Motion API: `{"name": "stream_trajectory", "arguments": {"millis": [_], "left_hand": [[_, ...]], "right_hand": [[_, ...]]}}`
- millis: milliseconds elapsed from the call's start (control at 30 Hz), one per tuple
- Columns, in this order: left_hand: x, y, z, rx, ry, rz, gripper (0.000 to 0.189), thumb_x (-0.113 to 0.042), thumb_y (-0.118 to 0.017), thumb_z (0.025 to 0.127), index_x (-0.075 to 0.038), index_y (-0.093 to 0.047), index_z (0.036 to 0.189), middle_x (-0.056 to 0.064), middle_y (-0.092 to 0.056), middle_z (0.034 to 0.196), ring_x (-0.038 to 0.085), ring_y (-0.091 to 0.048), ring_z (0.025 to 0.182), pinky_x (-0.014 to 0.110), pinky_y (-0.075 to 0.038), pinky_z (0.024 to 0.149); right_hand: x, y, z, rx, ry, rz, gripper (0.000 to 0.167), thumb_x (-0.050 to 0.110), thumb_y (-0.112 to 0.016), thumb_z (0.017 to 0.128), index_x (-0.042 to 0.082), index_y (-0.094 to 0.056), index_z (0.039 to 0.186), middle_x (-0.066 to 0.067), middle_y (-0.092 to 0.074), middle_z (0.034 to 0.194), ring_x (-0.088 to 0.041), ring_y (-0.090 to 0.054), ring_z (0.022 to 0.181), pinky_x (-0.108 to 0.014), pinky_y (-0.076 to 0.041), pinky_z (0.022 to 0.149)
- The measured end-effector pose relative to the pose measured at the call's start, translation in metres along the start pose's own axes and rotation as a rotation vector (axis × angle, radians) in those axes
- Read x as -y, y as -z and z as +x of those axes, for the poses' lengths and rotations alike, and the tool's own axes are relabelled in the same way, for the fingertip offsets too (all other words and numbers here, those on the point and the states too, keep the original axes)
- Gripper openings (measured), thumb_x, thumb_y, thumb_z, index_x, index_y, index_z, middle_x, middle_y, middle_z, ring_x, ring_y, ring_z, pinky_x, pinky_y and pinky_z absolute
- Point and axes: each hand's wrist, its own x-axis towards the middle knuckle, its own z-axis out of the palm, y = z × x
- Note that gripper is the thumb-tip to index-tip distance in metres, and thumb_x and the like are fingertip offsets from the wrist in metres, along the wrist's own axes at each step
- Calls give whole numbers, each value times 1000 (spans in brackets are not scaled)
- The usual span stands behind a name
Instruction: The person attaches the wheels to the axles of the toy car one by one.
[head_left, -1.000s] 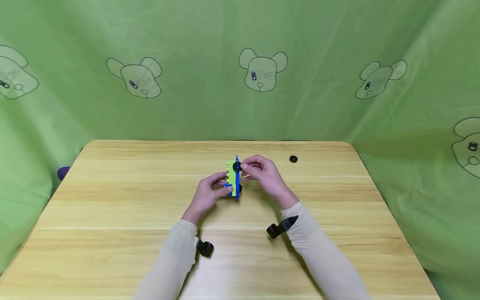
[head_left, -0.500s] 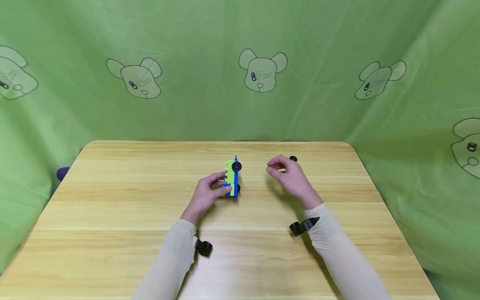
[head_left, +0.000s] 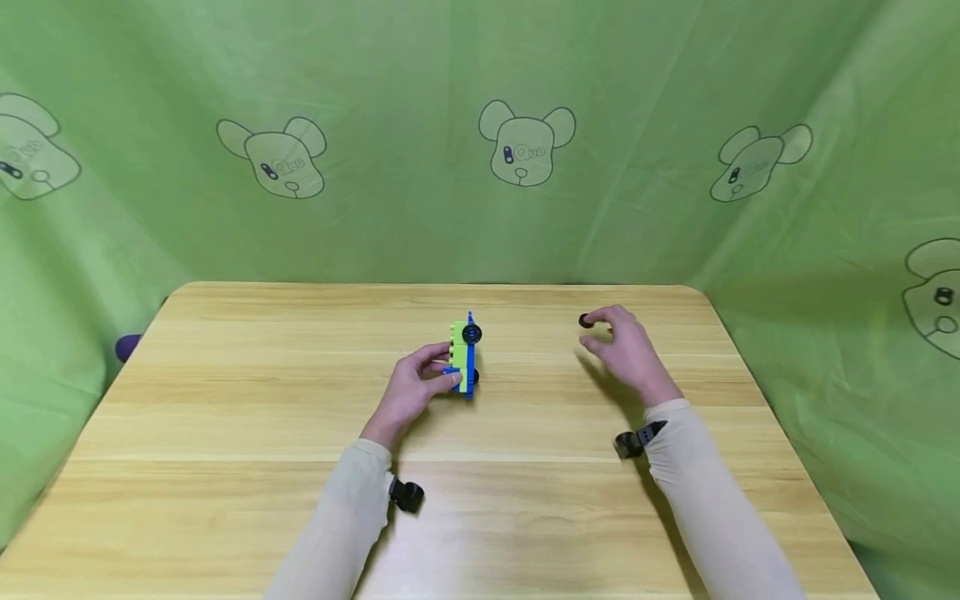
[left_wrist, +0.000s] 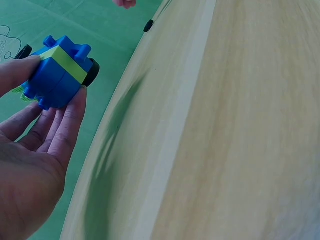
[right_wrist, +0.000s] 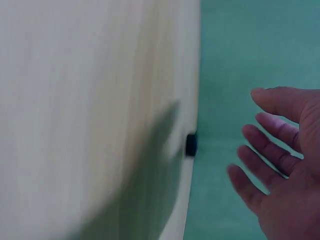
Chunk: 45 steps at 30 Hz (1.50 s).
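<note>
My left hand (head_left: pixel 411 385) grips a toy car of blue and lime-green building blocks (head_left: pixel 460 357), holding it above the table with thumb on one side and fingers on the other. A black wheel (head_left: pixel 472 334) is fitted near the far end of the car's blue base, and another shows partly lower down. In the left wrist view the car's blue end (left_wrist: pixel 55 80) faces the camera. My right hand (head_left: pixel 624 346) hovers near a loose black wheel (head_left: pixel 586 321) on the table, thumb and fingers spread apart. The right wrist view shows that wheel (right_wrist: pixel 191 144) apart from the fingers.
The wooden table (head_left: pixel 525 517) spreads under both hands. Green cloth (head_left: pixel 405 217) printed with bear heads hangs behind it and at the sides. Something purple (head_left: pixel 127 346) shows beyond the table's left edge.
My right hand has let go of the wheel on the car and moved right, opening near the loose wheel. The left hand still holds the car, almost unmoved.
</note>
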Motion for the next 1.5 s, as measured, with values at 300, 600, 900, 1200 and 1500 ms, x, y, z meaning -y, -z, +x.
{"name": "stream_trajectory", "arguments": {"millis": [300, 600, 900, 1200, 1500], "left_hand": [[-28, -2, -14, 17, 1, 28, 54, -1, -71, 87, 5, -51, 137, 19, -59, 122, 33, -56, 113, 32, -51, 91], [-26, -1, -13, 17, 19, 26, 54, -1, -72, 87, 4, -52, 137, 19, -59, 125, 33, -56, 115, 31, -51, 91], [-27, -1, -13, 12, 13, 38, 54, -1, -72, 86, 5, -52, 136, 19, -59, 123, 33, -56, 113, 32, -51, 92], [-14, -1, -6, 6, 20, 2, 55, 1, -72, 86, 6, -52, 137, 21, -58, 124, 33, -57, 111, 28, -53, 86], [11, 0, 5, 2, 6, -7, 57, -4, -76, 85, 0, -53, 138, 15, -59, 126, 28, -58, 111, 29, -53, 86]], "right_hand": [[-26, 7, 25, 80, -32, -3, 54, 16, -69, 93, -2, -48, 139, -24, -41, 143, -47, -37, 129, -60, -28, 108], [-39, 8, 45, 182, -84, 46, 59, 17, -71, 91, -2, -46, 141, -25, -40, 145, -46, -37, 131, -58, -26, 110], [-50, 3, 55, 166, -55, 16, 47, 11, -72, 90, -8, -55, 130, -27, -50, 132, -43, -45, 123, -54, -30, 109], [-50, 0, 61, 159, 5, -64, 36, 3, -70, 89, -11, -61, 120, -27, -53, 116, -41, -49, 110, -54, -36, 101], [-50, -3, 61, 160, -11, -94, 33, 3, -68, 90, -9, -61, 119, -26, -53, 112, -42, -50, 106, -55, -38, 98]]}}
